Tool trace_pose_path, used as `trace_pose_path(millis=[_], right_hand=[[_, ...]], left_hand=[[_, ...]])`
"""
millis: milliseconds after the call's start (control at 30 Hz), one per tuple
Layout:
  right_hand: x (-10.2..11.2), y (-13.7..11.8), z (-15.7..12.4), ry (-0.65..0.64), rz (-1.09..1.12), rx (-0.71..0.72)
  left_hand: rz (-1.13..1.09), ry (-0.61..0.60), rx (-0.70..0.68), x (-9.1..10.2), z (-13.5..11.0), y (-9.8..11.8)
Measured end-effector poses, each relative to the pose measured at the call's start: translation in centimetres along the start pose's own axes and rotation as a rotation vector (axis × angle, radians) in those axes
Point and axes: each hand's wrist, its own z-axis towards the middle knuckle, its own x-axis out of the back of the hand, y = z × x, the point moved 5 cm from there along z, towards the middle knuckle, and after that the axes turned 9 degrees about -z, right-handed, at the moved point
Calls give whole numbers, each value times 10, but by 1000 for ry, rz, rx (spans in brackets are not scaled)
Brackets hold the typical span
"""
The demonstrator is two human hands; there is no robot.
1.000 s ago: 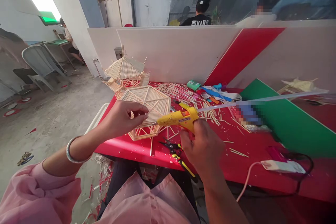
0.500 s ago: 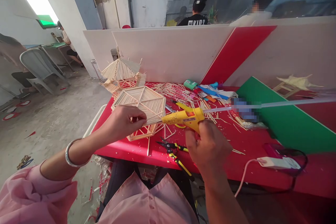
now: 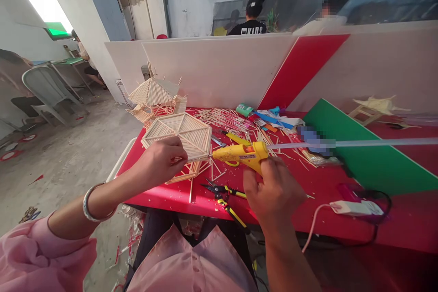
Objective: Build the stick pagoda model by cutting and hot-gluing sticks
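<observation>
My right hand (image 3: pixel 275 187) is wrapped around the handle of a yellow hot glue gun (image 3: pixel 244 153). A long translucent glue stick (image 3: pixel 362 143) juts from the gun's back. Its nozzle points left, at the front right edge of a hexagonal panel of thin wooden sticks (image 3: pixel 193 130). My left hand (image 3: pixel 166 157) is closed in a pinch at the panel's front edge; its fingertips partly hide what they grip there. Below the panel shows an open stick frame (image 3: pixel 186 174). A stick-built pavilion with a pointed roof (image 3: pixel 152 93) stands just behind.
Black-and-yellow pliers (image 3: pixel 231 205) lie near the front edge of the red table (image 3: pixel 290 223). Loose sticks (image 3: pixel 222 121) are heaped at the back. On the right are a green board (image 3: pixel 369 159) and a white power strip (image 3: pixel 357 208). A white partition (image 3: pixel 212 73) stands behind; people sit beyond it.
The camera view has shifted slightly. The glue gun's nozzle stays at the panel's edge, tilted a little differently. Both hands keep their grips.
</observation>
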Motion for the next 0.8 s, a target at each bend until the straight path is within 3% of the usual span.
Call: trace_pose_path(millis=[367, 633, 800], right_hand=[[3, 1, -2, 36, -6, 0], [-2, 5, -5, -83, -1, -78], [-1, 4, -4, -86, -7, -77]], left_hand=[[3, -14, -15, 1, 1, 2], [-29, -21, -29, 0, 1, 3], [-23, -30, -6, -1, 0, 2]])
